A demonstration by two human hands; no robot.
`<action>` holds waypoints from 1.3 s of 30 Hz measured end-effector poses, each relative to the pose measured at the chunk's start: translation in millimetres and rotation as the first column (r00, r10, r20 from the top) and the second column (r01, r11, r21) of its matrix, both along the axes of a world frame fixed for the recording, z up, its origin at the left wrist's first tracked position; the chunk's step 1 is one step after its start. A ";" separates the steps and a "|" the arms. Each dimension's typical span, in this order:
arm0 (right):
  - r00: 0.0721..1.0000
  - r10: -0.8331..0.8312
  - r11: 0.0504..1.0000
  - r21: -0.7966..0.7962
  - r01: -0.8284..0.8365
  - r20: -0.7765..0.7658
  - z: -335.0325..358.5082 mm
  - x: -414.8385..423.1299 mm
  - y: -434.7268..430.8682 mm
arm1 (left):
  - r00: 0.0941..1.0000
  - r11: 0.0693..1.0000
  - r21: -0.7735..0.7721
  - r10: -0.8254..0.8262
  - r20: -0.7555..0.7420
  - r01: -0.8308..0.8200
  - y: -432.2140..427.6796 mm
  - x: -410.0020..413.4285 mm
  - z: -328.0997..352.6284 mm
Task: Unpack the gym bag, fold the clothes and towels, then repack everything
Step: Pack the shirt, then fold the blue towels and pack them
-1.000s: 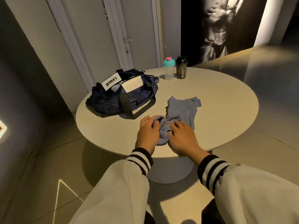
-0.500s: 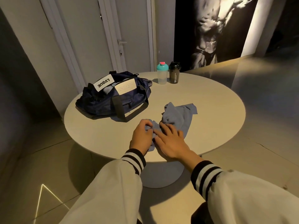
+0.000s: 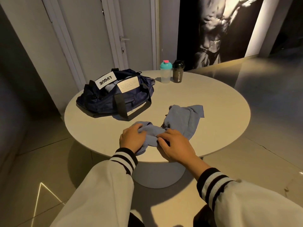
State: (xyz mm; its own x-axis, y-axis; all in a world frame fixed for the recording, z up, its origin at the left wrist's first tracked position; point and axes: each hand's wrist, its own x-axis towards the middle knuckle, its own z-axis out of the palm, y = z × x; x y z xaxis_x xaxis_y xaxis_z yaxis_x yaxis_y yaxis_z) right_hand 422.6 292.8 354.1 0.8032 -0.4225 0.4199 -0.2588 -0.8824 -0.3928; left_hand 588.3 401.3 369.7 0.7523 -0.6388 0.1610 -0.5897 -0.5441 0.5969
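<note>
The blue cloth (image 3: 183,118) is laid on the tabletop (image 3: 213,99) at the centre of the frame. Its near end is bunched at the lower edge of the tabletop; its far end is spread toward the centre right. Whether it is a towel or a garment cannot be told.

The bunched end is gripped by the left hand (image 3: 132,138), with the fingers curled over it. An adjoining fold is pinched by the right hand (image 3: 177,145), whose fingers are bent down onto the fabric. The hands are set close together, presumably so that an edge can be found and drawn out flat for folding.

The gym bag (image 3: 114,97) is placed at the centre left, well apart from the cloth. Its top is open and pale fabric is visible inside, so unpacking is judged incomplete. Two shaker bottles, one teal-lidded (image 3: 166,72) and one black (image 3: 178,72), are stood at the far rim, away from the folding area.
</note>
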 end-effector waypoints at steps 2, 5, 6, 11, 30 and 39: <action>1.000 -0.002 1.000 0.026 0.002 0.021 -1.0 0.2 -1.2 | 1.000 0.999 0.041 -0.016 0.001 0.016 -3.7 -10.9 1.1; 0.992 -0.117 0.992 -0.033 0.118 0.044 -5.1 2.2 -2.7 | 0.999 0.979 0.202 -0.037 0.012 0.034 -8.4 -23.2 7.0; 0.987 -0.153 0.986 -0.061 0.156 0.045 -5.6 3.3 -3.3 | 0.999 0.973 0.228 -0.031 -0.024 0.035 -9.2 -26.0 9.3; 0.978 -0.151 0.988 -0.053 0.145 -0.143 -2.9 6.4 -6.5 | 0.987 0.972 0.227 -0.024 -0.156 0.059 -13.2 -13.4 9.4; 0.976 -0.173 0.980 -0.123 0.157 -0.134 -1.6 4.7 -0.9 | 0.879 0.606 -0.640 0.275 -0.389 -0.472 24.4 -9.7 9.6; 0.982 -0.186 0.981 0.042 0.187 -0.034 3.9 -2.3 5.6 | 0.952 1.000 0.022 -0.012 0.307 0.005 -0.4 -9.8 -4.3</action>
